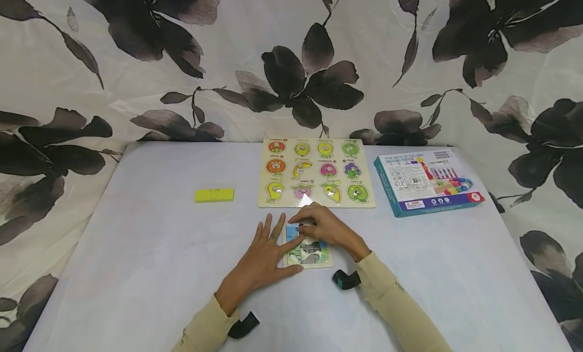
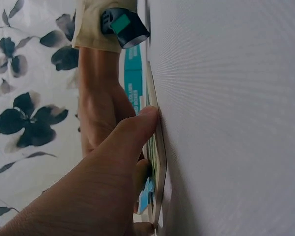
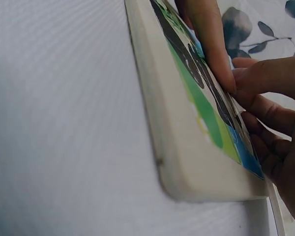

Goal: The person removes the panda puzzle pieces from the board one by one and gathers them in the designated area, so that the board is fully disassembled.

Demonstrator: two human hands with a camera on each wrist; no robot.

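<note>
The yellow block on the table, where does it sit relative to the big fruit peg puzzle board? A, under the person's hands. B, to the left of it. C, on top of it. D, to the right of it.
B: in the head view the yellow block lies alone on the table, left of the fruit peg puzzle board, apart from it.

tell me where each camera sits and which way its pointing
Head: worn on the head, looking forward and down at the table; both forearms, left hand and right hand show on the small puzzle board.
Left wrist: low beside the left hand, looking along the tabletop; its thumb shows.
Right wrist: low at the board's edge; fingers show.
All three share the small puzzle board.
</note>
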